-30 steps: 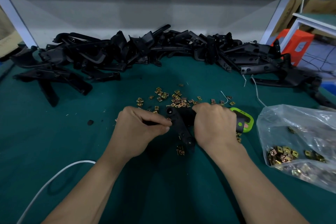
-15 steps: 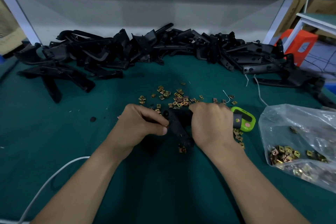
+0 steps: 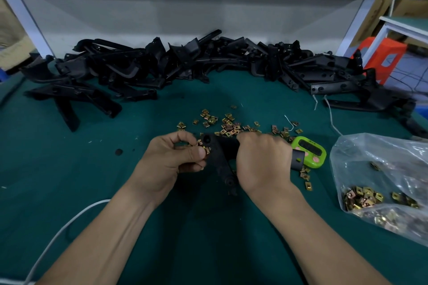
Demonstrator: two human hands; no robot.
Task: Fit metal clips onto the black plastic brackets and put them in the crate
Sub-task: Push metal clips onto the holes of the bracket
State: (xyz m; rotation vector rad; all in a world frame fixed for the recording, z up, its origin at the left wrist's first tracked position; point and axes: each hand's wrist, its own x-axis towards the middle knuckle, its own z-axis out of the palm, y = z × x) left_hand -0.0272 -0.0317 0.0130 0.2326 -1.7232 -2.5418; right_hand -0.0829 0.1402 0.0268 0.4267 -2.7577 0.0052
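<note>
Your right grip [image 3: 261,159] clasps a bracket [image 3: 220,157], your left grip [image 3: 169,159] pinches a clip [image 3: 206,149] against it; the far pile [image 3: 185,65] looks mostly undone.

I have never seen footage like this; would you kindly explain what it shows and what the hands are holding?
There is no machine here: a person works with bare hands, and the one camera sits on their head, looking down at a green-covered table. The left hand pinches a small metal clip at the end of a black bracket, which the right hand grips. Loose clips lie scattered just beyond the hands, and more fill a clear plastic bag on the right. A pile of brackets lines the back. A green timer lies beside the right hand. No crate is in view.
</note>
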